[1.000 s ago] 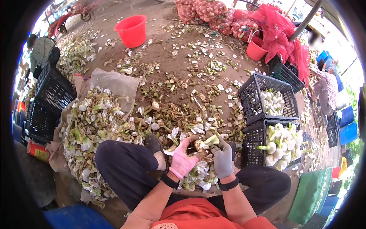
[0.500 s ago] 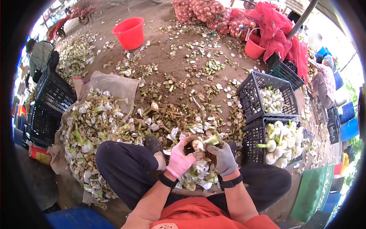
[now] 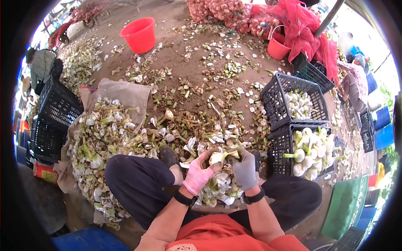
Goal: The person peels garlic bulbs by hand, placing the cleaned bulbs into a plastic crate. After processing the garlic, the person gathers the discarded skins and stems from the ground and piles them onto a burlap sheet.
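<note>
Fingers of the left hand (image 3: 198, 175), in a pink glove, curl around a white bulb (image 3: 217, 157), thumb pressed against its side. Grey-gloved right hand (image 3: 245, 169) pinches the bulb's green stalk. Bulb sits above a heap of peelings (image 3: 217, 190) between the knees. Beside the right knee stands a black crate (image 3: 281, 147) of trimmed bulbs.

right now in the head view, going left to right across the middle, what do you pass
empty black plastic crate → heap of green-white trimmings on sacking → pink-gloved left hand → white bulb with green stalk → grey-gloved right hand → black crate of trimmed white bulbs → green plastic board
</note>
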Motion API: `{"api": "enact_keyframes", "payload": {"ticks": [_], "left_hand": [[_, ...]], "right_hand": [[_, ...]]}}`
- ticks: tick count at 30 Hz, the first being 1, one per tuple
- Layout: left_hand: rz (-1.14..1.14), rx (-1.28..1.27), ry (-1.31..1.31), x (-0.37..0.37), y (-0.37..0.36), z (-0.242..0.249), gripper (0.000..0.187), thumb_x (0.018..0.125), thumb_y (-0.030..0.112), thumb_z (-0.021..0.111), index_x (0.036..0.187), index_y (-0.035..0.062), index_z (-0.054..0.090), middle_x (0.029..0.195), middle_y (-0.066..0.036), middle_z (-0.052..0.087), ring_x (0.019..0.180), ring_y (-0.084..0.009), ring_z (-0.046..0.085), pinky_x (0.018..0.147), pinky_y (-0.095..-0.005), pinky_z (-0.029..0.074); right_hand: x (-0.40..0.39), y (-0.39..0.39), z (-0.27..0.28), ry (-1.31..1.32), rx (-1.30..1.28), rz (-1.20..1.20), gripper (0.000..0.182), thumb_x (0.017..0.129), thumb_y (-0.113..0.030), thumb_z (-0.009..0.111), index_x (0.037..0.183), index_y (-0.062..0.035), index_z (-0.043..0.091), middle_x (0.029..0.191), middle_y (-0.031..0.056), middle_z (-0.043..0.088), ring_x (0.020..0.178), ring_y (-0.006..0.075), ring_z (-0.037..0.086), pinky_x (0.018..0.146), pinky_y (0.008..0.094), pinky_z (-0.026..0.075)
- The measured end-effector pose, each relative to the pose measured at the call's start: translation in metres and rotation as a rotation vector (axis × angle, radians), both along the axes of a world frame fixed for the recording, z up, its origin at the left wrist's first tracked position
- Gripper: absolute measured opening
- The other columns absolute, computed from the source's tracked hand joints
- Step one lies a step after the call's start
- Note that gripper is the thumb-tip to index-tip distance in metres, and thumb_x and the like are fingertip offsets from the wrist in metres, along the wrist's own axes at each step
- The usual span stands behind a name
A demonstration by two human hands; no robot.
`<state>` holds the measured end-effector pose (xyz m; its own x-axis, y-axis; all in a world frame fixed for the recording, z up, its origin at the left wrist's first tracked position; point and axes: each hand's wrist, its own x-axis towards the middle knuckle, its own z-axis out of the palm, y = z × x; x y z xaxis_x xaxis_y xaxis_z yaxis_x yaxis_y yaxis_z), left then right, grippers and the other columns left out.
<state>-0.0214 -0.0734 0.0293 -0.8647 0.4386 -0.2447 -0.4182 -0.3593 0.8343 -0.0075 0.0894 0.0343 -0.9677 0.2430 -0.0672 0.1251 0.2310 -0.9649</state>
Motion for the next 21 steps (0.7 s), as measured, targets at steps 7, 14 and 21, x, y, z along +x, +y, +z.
{"api": "enact_keyframes", "payload": {"ticks": [7, 14, 21], "left_hand": [[-0.114, 0.285, -0.166, 0.014, -0.009, 0.006, 0.056, 0.089, 0.016, 0.064, 0.138, 0.0017, 0.040, 0.126, -0.007, 0.052, 0.113, -0.0169, 0.053, 0.096, -0.0359, 0.048], [-0.087, 0.095, -0.035, 0.007, -0.012, 0.000, 0.063, 0.083, 0.020, 0.071, 0.135, 0.0003, 0.041, 0.124, -0.009, 0.053, 0.112, -0.0168, 0.053, 0.097, -0.0327, 0.045], [-0.032, 0.276, -0.218, 0.010, -0.010, -0.004, 0.060, 0.083, 0.022, 0.073, 0.131, -0.0009, 0.044, 0.115, -0.011, 0.059, 0.102, -0.0209, 0.061, 0.094, -0.0353, 0.048]], "right_hand": [[-0.015, 0.041, -0.048, 0.198, 0.547, 0.074, 0.030, 0.077, 0.000, 0.059, 0.105, -0.0043, 0.067, 0.100, 0.0137, 0.065, 0.089, 0.0332, 0.062, 0.085, 0.0363, 0.048], [0.000, 0.020, 0.018, -0.104, -0.260, 0.272, 0.024, 0.083, 0.002, 0.064, 0.107, -0.0006, 0.066, 0.100, 0.0087, 0.066, 0.091, 0.0156, 0.062, 0.083, 0.0275, 0.048], [0.002, 0.015, 0.033, 0.033, 0.209, 0.351, 0.017, 0.080, 0.001, 0.066, 0.096, -0.0014, 0.070, 0.087, 0.0118, 0.067, 0.081, 0.0215, 0.064, 0.071, 0.0304, 0.049]]}}
